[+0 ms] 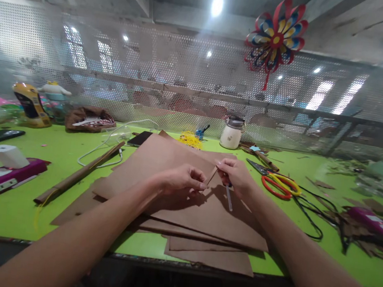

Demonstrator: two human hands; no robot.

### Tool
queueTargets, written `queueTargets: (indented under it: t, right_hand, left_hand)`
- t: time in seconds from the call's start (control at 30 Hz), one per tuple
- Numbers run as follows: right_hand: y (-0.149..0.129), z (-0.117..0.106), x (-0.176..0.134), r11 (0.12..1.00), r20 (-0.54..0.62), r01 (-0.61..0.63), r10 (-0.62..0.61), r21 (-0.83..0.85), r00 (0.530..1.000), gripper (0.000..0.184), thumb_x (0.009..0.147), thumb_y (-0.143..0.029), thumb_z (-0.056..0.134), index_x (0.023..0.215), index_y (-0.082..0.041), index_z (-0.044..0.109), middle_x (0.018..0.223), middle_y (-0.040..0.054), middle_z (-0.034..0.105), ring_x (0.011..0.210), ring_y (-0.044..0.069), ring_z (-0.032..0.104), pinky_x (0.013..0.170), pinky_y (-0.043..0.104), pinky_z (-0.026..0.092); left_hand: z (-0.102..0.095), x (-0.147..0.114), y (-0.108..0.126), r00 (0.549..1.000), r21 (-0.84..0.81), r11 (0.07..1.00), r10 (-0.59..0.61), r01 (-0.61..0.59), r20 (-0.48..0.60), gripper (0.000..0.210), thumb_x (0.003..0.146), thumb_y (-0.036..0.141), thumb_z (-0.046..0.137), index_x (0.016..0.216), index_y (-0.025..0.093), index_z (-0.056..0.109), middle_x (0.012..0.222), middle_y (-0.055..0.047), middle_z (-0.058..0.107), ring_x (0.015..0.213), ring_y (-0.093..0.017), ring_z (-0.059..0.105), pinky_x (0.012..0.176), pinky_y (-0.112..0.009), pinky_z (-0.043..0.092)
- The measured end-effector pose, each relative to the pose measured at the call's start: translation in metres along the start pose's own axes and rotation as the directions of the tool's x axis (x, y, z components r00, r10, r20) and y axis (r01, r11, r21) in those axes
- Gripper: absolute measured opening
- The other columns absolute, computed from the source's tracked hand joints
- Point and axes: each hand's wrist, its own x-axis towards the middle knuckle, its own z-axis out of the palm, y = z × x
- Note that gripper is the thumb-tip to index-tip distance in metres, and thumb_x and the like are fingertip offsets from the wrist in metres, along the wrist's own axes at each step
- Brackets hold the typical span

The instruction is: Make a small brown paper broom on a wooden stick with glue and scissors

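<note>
Between my two hands stretches a narrow brown paper strip (211, 176), held over a pile of brown paper sheets (162, 158). My left hand (190, 179) pinches its lower end between thumb and fingers. At the upper end, my right hand (231, 173) grips the strip with thumb and forefinger. Tucked under the right hand's other fingers is a thin, pale, translucent stick-like tool (229, 198), pointing down toward the paper; its upper part is hidden by the hand, so its kind is unclear.
Right of the paper lie scissors (278, 183) with red and yellow handles and black cables (322, 209). A rolled brown tube (80, 174) and a purple power strip (7, 178) are on the left. Behind stand a white jug (232, 133), yellow strands (191, 139) and a yellow bottle (31, 104).
</note>
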Motion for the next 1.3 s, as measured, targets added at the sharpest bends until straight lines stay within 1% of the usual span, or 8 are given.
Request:
queueTargets:
  t: [0.13,0.23,0.5,0.7,0.83,0.97,1.03,1.3]
  right_hand:
    - [0.002,-0.001,0.002,0.997,-0.007,-0.06,0.06,0.039,0.998,0.033,0.066,-0.037,0.061,0.048,-0.018,0.042,0.039,-0.0074,0.037,0.034,0.004,0.028,0.035,0.02,0.019]
    - [0.004,-0.002,0.004,0.989,0.04,-0.097,0.093,0.113,0.995,0.033,0.064,-0.038,0.063,0.049,-0.018,0.042,0.04,-0.0082,0.036,0.034,0.003,0.026,0.035,0.019,0.017]
    - [-0.001,-0.001,-0.002,1.0,0.164,-0.004,0.002,0.012,0.986,0.038,0.069,-0.045,0.065,0.051,-0.017,0.046,0.04,-0.0069,0.04,0.036,0.004,0.031,0.038,0.02,0.022]
    - [0.001,0.004,-0.003,1.0,0.199,0.025,-0.028,0.015,0.98,0.042,0.073,-0.052,0.061,0.055,-0.016,0.05,0.044,-0.0055,0.043,0.039,0.006,0.035,0.04,0.02,0.026]
    - [0.006,-0.005,0.005,0.999,0.094,0.033,-0.035,0.022,0.995,0.042,0.074,-0.056,0.058,0.064,-0.015,0.055,0.05,-0.0043,0.046,0.041,0.007,0.039,0.041,0.021,0.031]
    - [0.014,-0.026,0.018,0.961,-0.077,0.145,-0.167,-0.234,0.983,0.04,0.073,-0.053,0.06,0.064,-0.014,0.059,0.05,-0.002,0.05,0.042,0.008,0.043,0.041,0.022,0.033]
    - [0.018,-0.037,0.025,0.942,-0.144,0.152,-0.202,-0.299,0.969,0.038,0.073,-0.051,0.06,0.063,-0.014,0.059,0.05,-0.0006,0.053,0.043,0.01,0.045,0.042,0.022,0.035]
    - [0.028,-0.058,0.038,0.97,-0.321,0.086,-0.157,-0.225,0.934,0.035,0.065,-0.047,0.065,0.057,-0.014,0.058,0.047,-0.0003,0.053,0.041,0.01,0.046,0.04,0.023,0.037]
  left_hand:
    - [0.004,-0.002,0.003,0.998,-0.099,0.995,0.029,-0.024,0.051,0.018,0.066,0.02,0.071,0.078,0.014,0.059,0.064,0.002,0.054,0.052,-0.008,0.048,0.053,-0.023,0.037]
    - [0.008,-0.003,0.004,0.997,-0.168,0.985,0.047,-0.036,0.064,0.027,0.064,0.016,0.071,0.087,0.014,0.057,0.065,0.002,0.055,0.054,-0.009,0.051,0.055,-0.024,0.039]
    - [0.008,0.001,0.001,1.0,-0.212,0.977,0.0,0.004,0.023,0.018,0.069,0.018,0.07,0.078,0.014,0.055,0.063,0.0,0.057,0.055,-0.009,0.054,0.056,-0.024,0.04]
    - [0.006,0.001,0.002,0.998,-0.284,0.958,0.047,-0.031,0.05,0.019,0.07,0.017,0.069,0.079,0.014,0.053,0.064,-0.001,0.058,0.054,-0.011,0.056,0.057,-0.026,0.043]
    - [-0.001,0.005,0.001,0.993,-0.339,0.936,0.068,-0.098,-0.097,0.026,0.064,0.013,0.074,0.079,0.014,0.052,0.063,0.0,0.058,0.056,-0.011,0.057,0.06,-0.027,0.047]
    - [-0.01,0.008,0.0,0.959,-0.36,0.904,0.15,-0.231,-0.24,0.029,0.061,0.013,0.076,0.077,0.014,0.053,0.064,0.001,0.059,0.059,-0.011,0.059,0.064,-0.026,0.049]
    - [-0.013,0.008,0.0,0.944,-0.354,0.896,0.171,-0.268,-0.28,0.027,0.061,0.014,0.076,0.075,0.014,0.053,0.065,0.0,0.059,0.06,-0.011,0.06,0.064,-0.026,0.049]
    - [-0.017,0.008,0.004,0.9,-0.328,0.904,0.122,-0.275,-0.419,0.021,0.063,0.013,0.076,0.072,0.013,0.058,0.07,-0.002,0.064,0.064,-0.01,0.061,0.063,-0.021,0.049]
